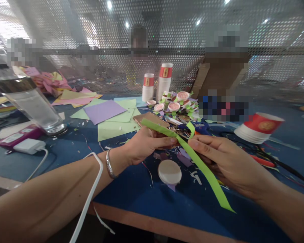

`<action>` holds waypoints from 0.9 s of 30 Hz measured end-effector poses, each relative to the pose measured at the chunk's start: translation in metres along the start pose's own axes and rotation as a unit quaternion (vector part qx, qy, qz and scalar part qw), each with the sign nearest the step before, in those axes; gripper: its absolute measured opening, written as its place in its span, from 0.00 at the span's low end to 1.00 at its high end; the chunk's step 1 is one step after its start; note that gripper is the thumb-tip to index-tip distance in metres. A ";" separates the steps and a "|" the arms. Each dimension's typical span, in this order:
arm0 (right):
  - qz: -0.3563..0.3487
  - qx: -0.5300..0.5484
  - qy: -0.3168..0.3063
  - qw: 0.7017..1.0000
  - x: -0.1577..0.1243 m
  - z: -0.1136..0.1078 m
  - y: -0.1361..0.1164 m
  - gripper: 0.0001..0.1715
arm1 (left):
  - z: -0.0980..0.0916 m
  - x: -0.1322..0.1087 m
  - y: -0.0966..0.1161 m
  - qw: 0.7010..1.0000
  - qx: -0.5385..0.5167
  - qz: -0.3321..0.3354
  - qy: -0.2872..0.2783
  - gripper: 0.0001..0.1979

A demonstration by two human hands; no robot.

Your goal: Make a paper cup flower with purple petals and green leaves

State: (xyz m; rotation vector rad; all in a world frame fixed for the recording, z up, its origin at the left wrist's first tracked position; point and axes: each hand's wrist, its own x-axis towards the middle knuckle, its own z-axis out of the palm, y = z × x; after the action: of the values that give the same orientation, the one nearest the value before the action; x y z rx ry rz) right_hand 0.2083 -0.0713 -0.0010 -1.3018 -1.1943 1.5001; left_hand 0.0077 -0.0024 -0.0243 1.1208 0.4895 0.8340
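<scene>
A long bright-green paper strip stretches between my hands and hangs down to the lower right. My left hand is closed, pinching the strip near its upper left end between thumb and fingers. Closed as well, my right hand grips the strip near its middle with the thumb and index fingertip. A short green piece curls upward beside the right fingertips. Something narrow and dark shows between the two hands; I cannot make it out. Below them lies a round white disc with a bit of purple paper under its edge.
Green-trimmed round discs are piled behind my hands, near stacked paper cups. A red-and-white cup lies tilted at right. Purple paper, a leaning water bottle and a white charger occupy the left. Paper scraps litter the blue table.
</scene>
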 end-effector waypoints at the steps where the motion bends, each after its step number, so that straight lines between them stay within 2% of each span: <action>1: 0.001 0.001 0.000 1.000 0.000 0.001 0.000 0.27 | 0.000 0.000 0.000 1.000 0.002 0.000 0.003 0.08; 7: 0.009 0.010 0.001 1.000 0.000 0.001 -0.001 0.25 | 0.000 0.000 -0.002 1.000 -0.005 0.004 0.003 0.09; 16: 0.009 -0.022 -0.002 1.000 0.001 -0.002 0.001 0.28 | 0.001 0.001 -0.003 1.000 -0.013 -0.007 0.015 0.12; 27: -0.018 -0.036 -0.003 0.999 0.000 -0.005 0.002 0.27 | 0.000 -0.002 0.007 0.999 0.013 -0.040 0.027 0.07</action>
State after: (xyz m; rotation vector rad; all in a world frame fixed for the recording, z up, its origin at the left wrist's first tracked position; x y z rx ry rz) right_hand 0.2128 -0.0706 -0.0029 -1.3168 -1.2788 1.4490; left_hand 0.0041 -0.0032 -0.0179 1.0985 0.5879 0.7907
